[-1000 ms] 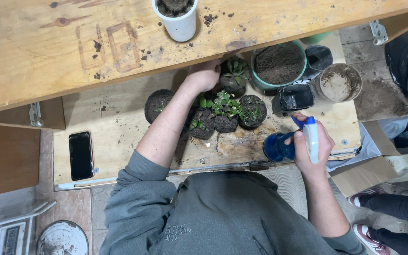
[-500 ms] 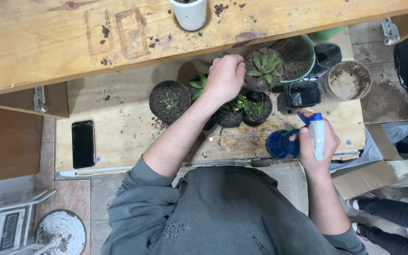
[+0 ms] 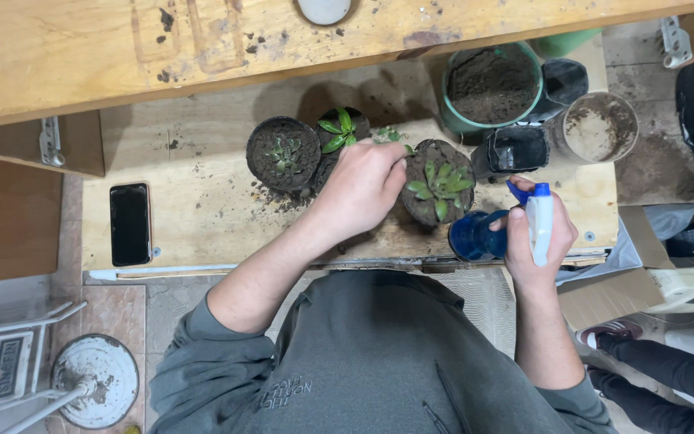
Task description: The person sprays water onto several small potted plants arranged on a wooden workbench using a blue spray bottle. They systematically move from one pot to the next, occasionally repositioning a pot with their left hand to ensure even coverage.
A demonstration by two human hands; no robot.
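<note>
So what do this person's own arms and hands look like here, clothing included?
Both hands, left hand and right hand, are bare: no gloves, rings or watch visible. The grey-green long-sleeved sweatshirt has both sleeves pushed up near the elbows, leaving the forearms uncovered. Its fabric looks soft and creased.

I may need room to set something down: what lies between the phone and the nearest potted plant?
In the head view, only bare, soil-flecked wooden board lies between phone and small succulent pot.

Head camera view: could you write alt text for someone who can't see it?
Seen from above, a person's left hand grips a small potted succulent on a soil-strewn wooden bench, while the right hand holds a blue spray bottle. More pots and a phone lie nearby.
</note>
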